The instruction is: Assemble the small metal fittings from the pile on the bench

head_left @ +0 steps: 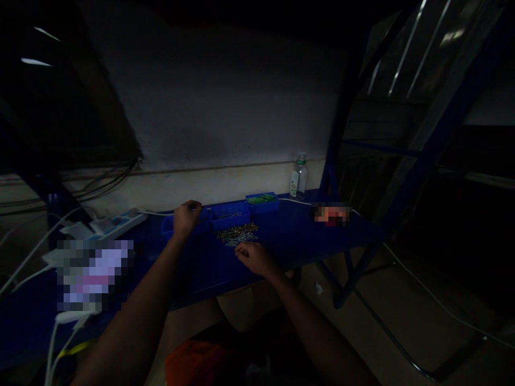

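My left hand (187, 216) is raised over the left blue bin (167, 228) at the back of the table. Its fingers are curled closed, and what they hold, if anything, is hidden. Low at the front edge of a loose pile, my right hand (254, 256) has its fingers pinched together; I cannot make out anything in them. The pile has brass-coloured small parts (233, 232) behind and silver screw-like pieces (241, 239) in front. A middle blue bin (230, 220) contains a few thin metal pieces. Green slender items (261, 199) fill the right bin (263, 205).
A clear bottle (300, 177) stands by the wall at the back right. White power strips (116, 225) with cables lie on the left, beside a blurred-out object (94, 276). Another blurred item (332, 214) rests on the blue table (298, 244). The scene is dim.
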Available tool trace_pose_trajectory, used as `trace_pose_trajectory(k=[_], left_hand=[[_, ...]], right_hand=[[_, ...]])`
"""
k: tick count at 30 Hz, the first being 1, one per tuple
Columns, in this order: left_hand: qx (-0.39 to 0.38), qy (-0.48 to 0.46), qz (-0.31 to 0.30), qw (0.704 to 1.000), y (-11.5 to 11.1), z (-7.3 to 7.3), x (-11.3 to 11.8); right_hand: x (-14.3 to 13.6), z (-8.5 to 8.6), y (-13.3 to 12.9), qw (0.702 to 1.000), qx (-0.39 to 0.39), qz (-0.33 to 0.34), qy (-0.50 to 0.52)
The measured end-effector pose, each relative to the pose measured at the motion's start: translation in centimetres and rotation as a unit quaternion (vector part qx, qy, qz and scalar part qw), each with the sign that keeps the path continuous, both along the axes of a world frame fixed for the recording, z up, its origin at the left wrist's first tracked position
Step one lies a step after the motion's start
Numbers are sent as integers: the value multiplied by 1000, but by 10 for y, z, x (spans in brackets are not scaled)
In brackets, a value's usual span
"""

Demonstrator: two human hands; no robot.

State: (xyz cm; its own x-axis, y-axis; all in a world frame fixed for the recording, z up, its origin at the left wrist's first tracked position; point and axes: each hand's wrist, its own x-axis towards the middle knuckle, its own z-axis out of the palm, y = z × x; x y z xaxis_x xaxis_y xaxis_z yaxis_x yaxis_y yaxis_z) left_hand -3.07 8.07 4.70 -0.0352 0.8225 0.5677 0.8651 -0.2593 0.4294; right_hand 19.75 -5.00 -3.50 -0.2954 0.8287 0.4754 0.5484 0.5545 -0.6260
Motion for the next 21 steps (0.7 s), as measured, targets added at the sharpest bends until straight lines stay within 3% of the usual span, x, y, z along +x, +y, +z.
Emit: trace_pose_trajectory(k=[3, 5, 8, 10, 13, 15, 18, 21], left_hand=[[-40, 69, 100, 992, -7, 0, -21], [-80, 143, 109, 980, -17, 0, -27], [-14, 178, 107, 978, -41, -5, -22], [7, 155, 52, 986, -62, -14, -13], [-75, 108, -81, 988, -93, -35, 6], [-120, 76, -139, 980, -109, -50, 18], [-130, 62, -160, 977, -121, -65, 30], [-120, 61, -157, 978, -123, -68, 33]], right_hand=[[0, -1, 0, 1000, -6, 1, 4], [-1, -3, 1, 1000, -16, 1, 9], [-2, -6, 4, 999, -37, 10, 33], [-1, -6, 9, 996, -47, 13, 69], [10, -3, 19, 993, -52, -16, 103], [24, -1, 26, 995, -35, -68, 64], [45, -2, 35, 989, -39, -140, -10], [55, -8, 37, 986, -50, -154, -50]])
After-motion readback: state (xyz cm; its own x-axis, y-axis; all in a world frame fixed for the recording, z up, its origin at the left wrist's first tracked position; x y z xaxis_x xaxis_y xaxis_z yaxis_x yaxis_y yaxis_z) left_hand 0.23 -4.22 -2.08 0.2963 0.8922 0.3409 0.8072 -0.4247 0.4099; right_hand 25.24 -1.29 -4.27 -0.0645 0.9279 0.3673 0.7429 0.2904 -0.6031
